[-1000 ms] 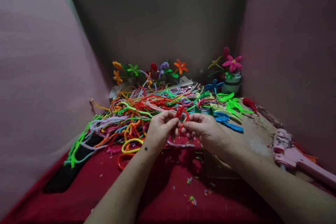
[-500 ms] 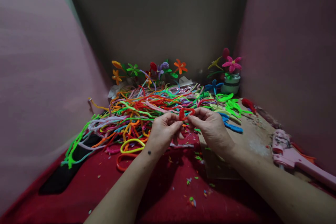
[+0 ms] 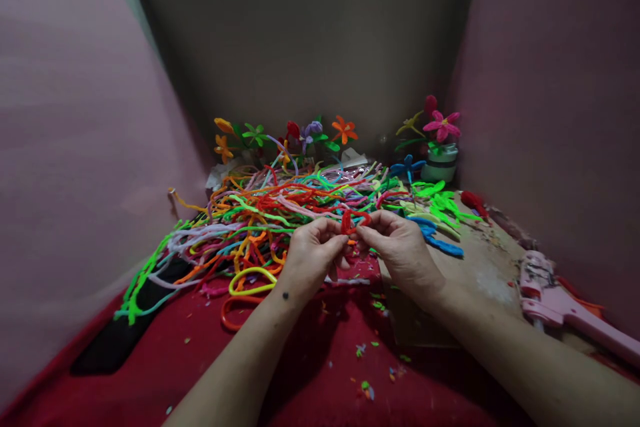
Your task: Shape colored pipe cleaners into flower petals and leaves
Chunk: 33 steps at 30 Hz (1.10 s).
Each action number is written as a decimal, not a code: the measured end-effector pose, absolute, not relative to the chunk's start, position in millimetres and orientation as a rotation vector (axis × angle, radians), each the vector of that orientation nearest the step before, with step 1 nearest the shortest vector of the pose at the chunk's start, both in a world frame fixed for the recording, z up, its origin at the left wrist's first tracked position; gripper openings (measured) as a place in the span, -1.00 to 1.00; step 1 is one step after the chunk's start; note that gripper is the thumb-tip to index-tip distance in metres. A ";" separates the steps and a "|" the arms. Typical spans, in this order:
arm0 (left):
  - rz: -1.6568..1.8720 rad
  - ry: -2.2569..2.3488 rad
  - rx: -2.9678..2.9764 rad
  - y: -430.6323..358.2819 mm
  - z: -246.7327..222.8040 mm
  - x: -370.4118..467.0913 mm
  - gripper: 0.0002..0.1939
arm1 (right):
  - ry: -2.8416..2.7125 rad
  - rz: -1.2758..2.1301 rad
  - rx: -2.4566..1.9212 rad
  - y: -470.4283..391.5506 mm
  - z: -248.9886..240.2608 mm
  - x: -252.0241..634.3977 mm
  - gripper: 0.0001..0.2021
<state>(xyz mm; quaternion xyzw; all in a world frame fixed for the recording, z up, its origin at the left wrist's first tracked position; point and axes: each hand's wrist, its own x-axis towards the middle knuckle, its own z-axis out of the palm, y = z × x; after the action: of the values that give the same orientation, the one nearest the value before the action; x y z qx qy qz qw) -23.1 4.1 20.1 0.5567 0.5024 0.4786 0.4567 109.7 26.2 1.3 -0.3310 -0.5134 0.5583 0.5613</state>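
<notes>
Fingers (image 3: pixel 336 244) of both hands are pinching a bent, fuzzy red stem (image 3: pixel 346 222), left hand (image 3: pixel 309 253) on one side, right hand (image 3: pixel 407 253) on the other. It's up over the red surface (image 3: pixel 215 373), with a messy pile of colorful stems (image 3: pixel 300 199) behind and a pink glue gun (image 3: pixel 555 303) off right.

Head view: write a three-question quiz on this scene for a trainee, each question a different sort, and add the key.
1. Multiple choice: What colour is the fuzzy piece pinched between the left grip and the right grip? a) blue b) red c) yellow

2. True or false: The pink tool lies toward the right edge of the view.

3. Fill in the blank: The open flower just above the pale pot is ____.

Key: 1. b; 2. true; 3. pink
</notes>
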 end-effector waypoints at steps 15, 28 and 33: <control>1.166 1.062 1.293 6.1 16.0 -23.8 -0.81 | -1.121 1.536 -0.723 29.3 -8.5 109.5 -0.88; 0.969 1.108 1.318 4.8 20.9 -22.7 -0.77 | -0.898 1.802 -0.631 37.5 -0.9 116.1 -0.84; 0.905 1.183 1.354 6.6 21.4 -25.2 -0.82 | -0.950 1.823 -0.662 38.6 -2.9 117.6 -0.81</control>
<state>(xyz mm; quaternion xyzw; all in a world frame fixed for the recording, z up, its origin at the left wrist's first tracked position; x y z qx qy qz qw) -25.2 6.6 21.4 0.5682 0.4964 0.3798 0.5351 117.6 38.6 -2.9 -0.2701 -0.3879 0.7445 0.4715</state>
